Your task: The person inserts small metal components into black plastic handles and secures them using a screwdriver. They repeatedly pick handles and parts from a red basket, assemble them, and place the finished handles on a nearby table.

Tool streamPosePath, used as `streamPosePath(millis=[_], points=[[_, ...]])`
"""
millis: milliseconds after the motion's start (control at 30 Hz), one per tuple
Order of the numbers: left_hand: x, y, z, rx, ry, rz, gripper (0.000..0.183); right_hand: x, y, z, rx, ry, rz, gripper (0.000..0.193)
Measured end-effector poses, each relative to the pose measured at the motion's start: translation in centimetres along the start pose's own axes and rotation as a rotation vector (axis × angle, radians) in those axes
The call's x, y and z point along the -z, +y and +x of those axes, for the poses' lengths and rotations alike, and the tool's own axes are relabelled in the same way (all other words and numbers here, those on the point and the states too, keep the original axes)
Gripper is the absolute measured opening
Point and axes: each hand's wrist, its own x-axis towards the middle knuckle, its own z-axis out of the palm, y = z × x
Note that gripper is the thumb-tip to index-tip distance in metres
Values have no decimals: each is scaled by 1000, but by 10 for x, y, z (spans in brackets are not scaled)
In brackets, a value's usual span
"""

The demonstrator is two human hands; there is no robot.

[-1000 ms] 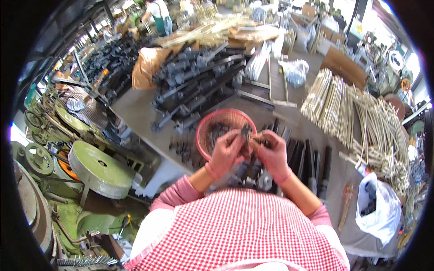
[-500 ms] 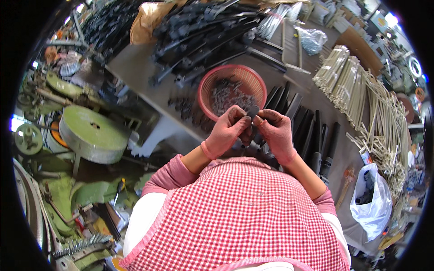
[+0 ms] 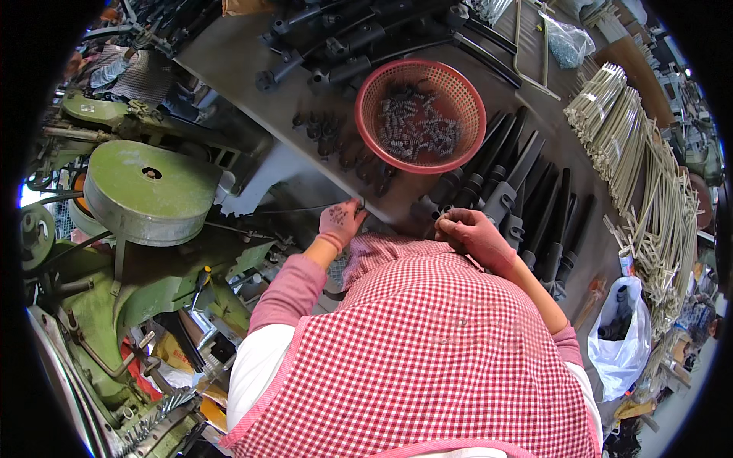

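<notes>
My left hand (image 3: 340,223), in a pink glove with a dark pattern on its back, is at the table's near edge. Its fingers are closed around something small and dark that I cannot make out. My right hand (image 3: 479,238), gloved in pink too, is bent inward near my apron with thumb and fingers pinched together. What they hold, if anything, is hidden. Just beyond it lie black tubes with plastic fittings (image 3: 502,202). A pink plastic basket (image 3: 481,122) of small metal springs (image 3: 416,126) stands farther off. Small dark parts (image 3: 324,131) lie left of it.
More black tubes (image 3: 359,38) are piled at the back of the table (image 3: 252,99). Pale rod bundles (image 3: 622,126) line the right side, with a white plastic bag (image 3: 622,336) nearer. A green machine (image 3: 149,187) with a round drum stands at my left.
My hands were together over a dark round part near the basket; now they are apart. The left has drawn back left to the table edge, the right toward my apron. My view has shifted.
</notes>
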Motion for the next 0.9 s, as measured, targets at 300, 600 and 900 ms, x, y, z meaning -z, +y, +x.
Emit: streamPosePath(millis=[300, 600, 900], points=[[7, -2, 66, -76, -52, 146, 44, 6, -7, -3, 60, 119, 119, 29], [34, 56, 226, -425, 528, 206, 12, 36, 10, -7, 200, 160, 321, 26], [-7, 56, 348, -86, -115, 634, 27, 56, 15, -26, 189, 389, 453, 27]])
